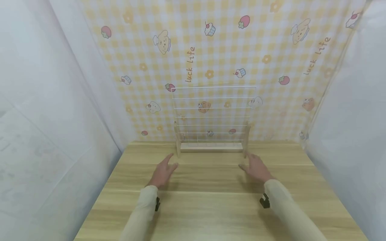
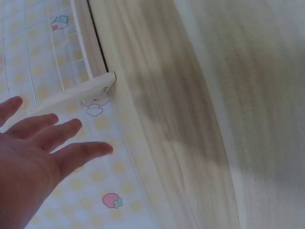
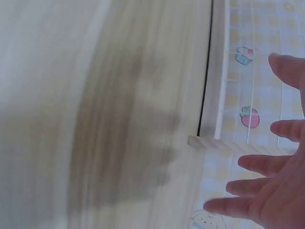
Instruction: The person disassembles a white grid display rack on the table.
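Against the back wall stands a rack with white wire bars and a pale wooden base point(image 1: 211, 150). Just in front of its left wooden post point(image 1: 177, 142) is my left hand point(image 1: 162, 172), fingers and thumb spread and holding nothing. My right hand point(image 1: 257, 169) is close to the right wooden post point(image 1: 246, 142), its thumb pointing inward and its palm bare. In the left wrist view the fingers point(image 2: 66, 136) reach toward the foot of the rack's side. Separated fingers point(image 3: 257, 164) overlap the wire bars and post in the right wrist view.
The wooden table point(image 1: 205, 211) runs back to a wall of yellow checked cloth point(image 1: 223, 50) printed with cupcakes and strawberries. White sheets hang along the left side point(image 1: 60, 100) and the right side point(image 1: 346, 100). A small black device point(image 1: 265, 201) sits at the right wrist.
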A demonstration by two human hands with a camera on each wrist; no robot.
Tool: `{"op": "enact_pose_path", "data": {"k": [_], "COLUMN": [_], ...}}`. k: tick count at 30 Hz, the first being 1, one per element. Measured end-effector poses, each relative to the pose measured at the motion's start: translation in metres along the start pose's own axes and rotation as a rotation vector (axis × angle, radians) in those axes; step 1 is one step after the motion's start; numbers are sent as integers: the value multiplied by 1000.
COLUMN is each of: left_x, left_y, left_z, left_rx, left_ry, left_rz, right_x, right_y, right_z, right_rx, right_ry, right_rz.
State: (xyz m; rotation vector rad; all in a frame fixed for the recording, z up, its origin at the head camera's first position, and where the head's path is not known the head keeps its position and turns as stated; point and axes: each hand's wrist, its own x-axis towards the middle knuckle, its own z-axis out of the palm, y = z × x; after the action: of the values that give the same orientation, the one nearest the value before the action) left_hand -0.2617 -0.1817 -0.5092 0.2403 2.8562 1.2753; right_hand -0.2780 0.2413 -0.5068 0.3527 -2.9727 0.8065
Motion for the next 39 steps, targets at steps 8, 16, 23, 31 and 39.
{"op": "enact_pose_path", "data": {"k": [8, 16, 23, 31, 39], "left_x": [23, 40, 55, 79, 97], "left_y": [2, 9, 17, 31, 52], "left_z": [-18, -30, -36, -43, -48], "left_rx": [-221, -308, -333, -332, -290], "left_ry": [73, 102, 133, 137, 142], "left_rz": [-57, -93, -108, -112, -90], "right_x": [22, 38, 52, 66, 75], "right_y": [10, 14, 10, -1, -18], "right_z": [-30, -55, -66, -87, -106], "right_rx": [92, 155, 179, 146, 149], "right_ry": [-30, -42, -25, 0, -33], "right_rz": [49, 107, 101, 124, 166]}}
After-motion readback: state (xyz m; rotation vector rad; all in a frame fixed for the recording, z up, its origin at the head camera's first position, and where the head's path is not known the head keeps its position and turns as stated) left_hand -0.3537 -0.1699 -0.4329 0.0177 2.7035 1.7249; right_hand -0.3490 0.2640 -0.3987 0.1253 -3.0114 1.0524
